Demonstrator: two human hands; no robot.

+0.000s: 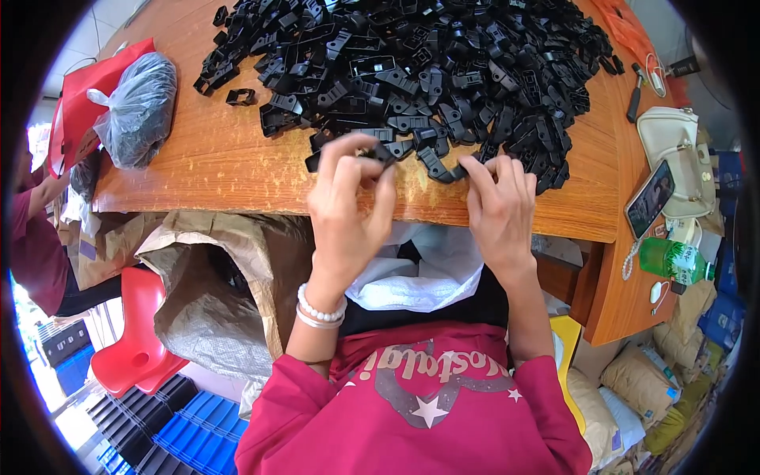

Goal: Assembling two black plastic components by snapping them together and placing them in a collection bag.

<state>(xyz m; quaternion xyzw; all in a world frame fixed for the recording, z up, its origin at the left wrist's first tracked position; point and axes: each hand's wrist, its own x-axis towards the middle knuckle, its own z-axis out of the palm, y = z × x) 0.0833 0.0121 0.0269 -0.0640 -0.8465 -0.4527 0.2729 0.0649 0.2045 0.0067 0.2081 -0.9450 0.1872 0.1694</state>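
A large heap of black plastic parts (443, 71) covers the far side of the wooden table (261, 182). My left hand (346, 210), a white beaded bracelet on its wrist, is at the near side of the heap. Its fingers are curled round a small black plastic part (382, 155), slightly blurred. To its right, my right hand (503, 218) pinches the end of another black plastic part (437, 166) between thumb and fingertips, at the table's surface. An open white sack (416, 289) lies below the table edge, between my forearms.
Left on the table are a red bag (75, 119) and a tied plastic bag (142, 107). Phone (651, 198), cream handbag (669, 138), green bottle (673, 261) and hammer (636, 93) lie right. Below stand an open brown sack (261, 253) and red chair (131, 340). A person sits far left.
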